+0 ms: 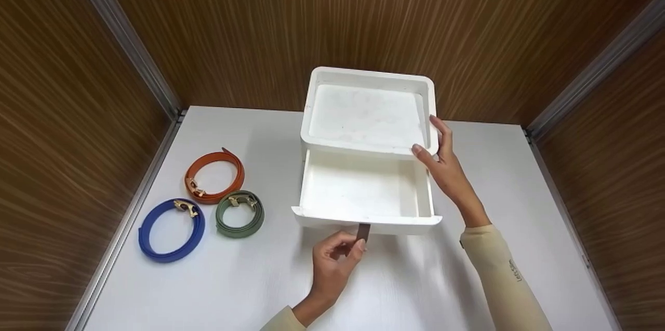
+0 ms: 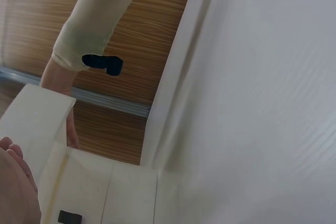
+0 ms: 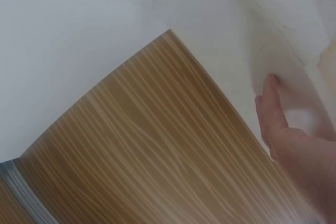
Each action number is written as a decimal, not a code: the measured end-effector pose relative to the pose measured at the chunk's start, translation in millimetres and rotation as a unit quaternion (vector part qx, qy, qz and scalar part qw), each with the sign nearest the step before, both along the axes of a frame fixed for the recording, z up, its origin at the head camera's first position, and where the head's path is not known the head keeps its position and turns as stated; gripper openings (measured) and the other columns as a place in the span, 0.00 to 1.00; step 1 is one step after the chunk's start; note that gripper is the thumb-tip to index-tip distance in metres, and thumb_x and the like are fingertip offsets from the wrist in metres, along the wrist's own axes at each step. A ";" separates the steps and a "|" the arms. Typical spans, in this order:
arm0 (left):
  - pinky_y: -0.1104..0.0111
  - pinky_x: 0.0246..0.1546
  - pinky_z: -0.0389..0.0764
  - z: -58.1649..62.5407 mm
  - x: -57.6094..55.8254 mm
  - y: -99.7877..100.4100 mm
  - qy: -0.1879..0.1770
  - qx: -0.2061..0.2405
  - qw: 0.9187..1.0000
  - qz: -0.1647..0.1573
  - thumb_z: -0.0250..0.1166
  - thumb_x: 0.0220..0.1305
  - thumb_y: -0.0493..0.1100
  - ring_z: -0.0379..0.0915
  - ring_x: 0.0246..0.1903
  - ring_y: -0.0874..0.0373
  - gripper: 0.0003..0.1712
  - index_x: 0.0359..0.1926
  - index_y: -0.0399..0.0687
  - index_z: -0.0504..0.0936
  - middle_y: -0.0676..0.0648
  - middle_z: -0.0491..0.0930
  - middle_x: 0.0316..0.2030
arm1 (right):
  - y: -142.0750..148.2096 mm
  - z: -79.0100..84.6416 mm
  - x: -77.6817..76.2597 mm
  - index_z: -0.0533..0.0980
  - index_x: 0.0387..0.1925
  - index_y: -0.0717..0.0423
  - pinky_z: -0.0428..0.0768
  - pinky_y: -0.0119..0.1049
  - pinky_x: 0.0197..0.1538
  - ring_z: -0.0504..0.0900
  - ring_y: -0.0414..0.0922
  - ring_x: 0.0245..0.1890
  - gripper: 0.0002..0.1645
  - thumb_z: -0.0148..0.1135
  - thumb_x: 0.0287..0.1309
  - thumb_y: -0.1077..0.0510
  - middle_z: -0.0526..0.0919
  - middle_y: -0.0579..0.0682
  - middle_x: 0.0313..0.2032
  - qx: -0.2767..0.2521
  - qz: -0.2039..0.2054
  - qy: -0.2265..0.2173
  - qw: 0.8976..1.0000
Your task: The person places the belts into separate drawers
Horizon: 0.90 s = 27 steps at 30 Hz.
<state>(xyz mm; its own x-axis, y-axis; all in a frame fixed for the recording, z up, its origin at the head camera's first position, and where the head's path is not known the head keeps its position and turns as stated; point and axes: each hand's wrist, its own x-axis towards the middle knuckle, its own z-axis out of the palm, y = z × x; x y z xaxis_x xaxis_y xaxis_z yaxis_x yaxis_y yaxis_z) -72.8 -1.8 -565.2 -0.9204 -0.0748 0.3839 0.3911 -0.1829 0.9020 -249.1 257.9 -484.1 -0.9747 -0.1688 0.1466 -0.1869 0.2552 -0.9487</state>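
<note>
A white drawer unit (image 1: 366,113) with a shallow recessed top stands at the back of the white table. Its upper drawer (image 1: 363,190) is pulled out toward me, showing a white floor and walls. My left hand (image 1: 332,266) pinches the dark pull tab (image 1: 363,232) on the drawer front between thumb and fingers. With the thumb on the top rim and the fingers along the side, my right hand (image 1: 444,164) grips the unit's front right corner. In the left wrist view, another dark tab (image 2: 70,217) sits on a lower front.
Coiled belts lie at left on the table (image 1: 280,279): an orange belt (image 1: 239,177), a blue belt (image 1: 148,232) and a green belt (image 1: 240,231), with gold-coloured buckles. Wood-grain panels (image 1: 260,19) enclose the back and both sides, with metal strips (image 1: 130,45) at the corners.
</note>
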 end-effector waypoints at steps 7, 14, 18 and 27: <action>0.71 0.30 0.80 -2.1 1.3 -1.7 -0.003 -0.010 1.000 0.006 0.71 0.70 0.29 0.82 0.30 0.59 0.06 0.41 0.43 0.90 0.44 0.88 0.31 | -2.1 -0.5 -0.2 0.43 0.88 0.40 0.77 0.64 0.64 0.69 0.56 0.70 0.49 0.60 0.80 0.52 0.59 0.56 0.78 -0.005 -0.002 0.004 1.000; 0.72 0.31 0.78 -4.3 4.2 -10.5 -0.032 -0.034 0.999 -0.004 0.71 0.70 0.30 0.83 0.34 0.57 0.09 0.47 0.45 0.90 0.48 0.89 0.36 | -1.7 -4.7 3.1 0.42 0.88 0.41 0.77 0.59 0.64 0.67 0.54 0.71 0.49 0.59 0.80 0.53 0.57 0.56 0.79 -0.013 -0.001 -0.004 1.000; 0.72 0.33 0.78 -4.7 4.1 -15.8 -0.046 -0.045 0.998 -0.017 0.71 0.72 0.31 0.82 0.38 0.57 0.10 0.50 0.46 0.90 0.49 0.88 0.40 | -0.5 -5.0 2.9 0.42 0.87 0.42 0.76 0.52 0.64 0.65 0.51 0.71 0.48 0.59 0.81 0.55 0.56 0.53 0.79 -0.024 -0.004 -0.003 1.000; 0.68 0.31 0.85 -2.9 5.2 -30.5 -0.043 -0.044 0.998 -0.014 0.69 0.73 0.31 0.83 0.37 0.49 0.09 0.52 0.38 0.88 0.43 0.87 0.42 | -1.3 -1.9 -1.0 0.42 0.88 0.40 0.77 0.59 0.63 0.68 0.53 0.70 0.49 0.59 0.81 0.53 0.58 0.55 0.78 -0.017 0.008 -0.002 1.000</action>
